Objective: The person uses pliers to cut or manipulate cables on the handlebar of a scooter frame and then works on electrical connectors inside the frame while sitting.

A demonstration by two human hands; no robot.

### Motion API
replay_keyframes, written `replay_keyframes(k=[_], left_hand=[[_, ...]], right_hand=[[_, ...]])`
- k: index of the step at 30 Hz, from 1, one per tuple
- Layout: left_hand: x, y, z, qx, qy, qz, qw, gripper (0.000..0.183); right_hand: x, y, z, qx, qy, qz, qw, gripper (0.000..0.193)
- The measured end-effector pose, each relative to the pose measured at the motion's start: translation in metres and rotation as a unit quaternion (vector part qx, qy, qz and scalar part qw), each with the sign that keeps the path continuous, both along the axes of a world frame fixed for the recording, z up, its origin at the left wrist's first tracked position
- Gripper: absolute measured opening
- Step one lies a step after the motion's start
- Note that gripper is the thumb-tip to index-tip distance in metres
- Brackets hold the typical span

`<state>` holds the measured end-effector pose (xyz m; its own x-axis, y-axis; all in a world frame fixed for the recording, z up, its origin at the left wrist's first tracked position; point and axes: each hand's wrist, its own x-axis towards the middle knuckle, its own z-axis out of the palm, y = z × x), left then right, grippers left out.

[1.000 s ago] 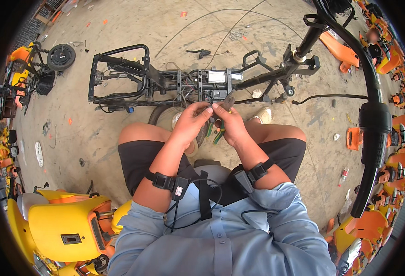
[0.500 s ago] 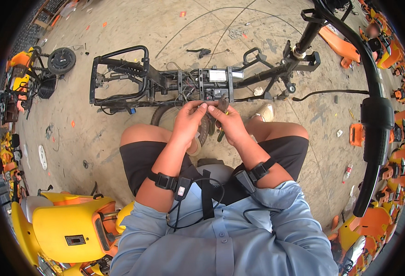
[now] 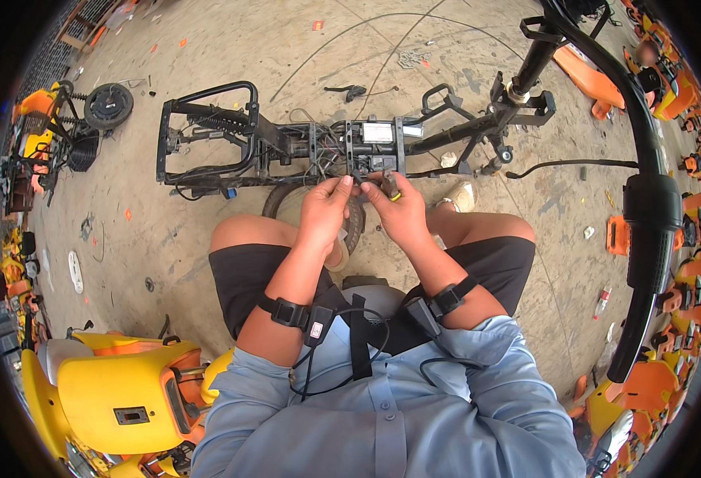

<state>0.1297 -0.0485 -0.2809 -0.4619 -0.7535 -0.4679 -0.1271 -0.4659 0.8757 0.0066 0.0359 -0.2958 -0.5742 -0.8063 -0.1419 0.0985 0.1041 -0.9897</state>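
Observation:
My left hand and my right hand meet at the near side of a bare black scooter frame. The fingers of the left one pinch a thin dark wire beside the frame's middle. Tucked in my right hand is a pair of pliers, its dark jaws and a bit of yellow handle showing; the thumb and forefinger of that hand are closed at the wire too. Loose cables and a box with a white label sit in the frame. My fingers partly hide the wire's end.
A black handlebar arches close on the right. Behind my left arm stands a yellow body panel. A wheel with scooter parts lies at far left, a brake lever beyond the frame. Orange and yellow parts line the right.
The pliers have shifted in my right hand, their handles less visible below it. My right hand has turned slightly, and a dark wire now shows between the fingertips.

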Motion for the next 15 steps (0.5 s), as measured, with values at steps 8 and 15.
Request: replay_keyframes(k=[8, 15], left_hand=[[-0.001, 0.002, -0.007, -0.083, -0.082, 0.003, 0.993, 0.028], [-0.003, 0.008, -0.007, -0.156, -0.002, -0.082, 0.984, 0.019]], right_hand=[[-0.002, -0.002, -0.016, -0.016, 0.195, -0.057, 0.979, 0.021], [-0.012, 0.000, -0.013, 0.085, -0.368, -0.024, 0.926, 0.023]])
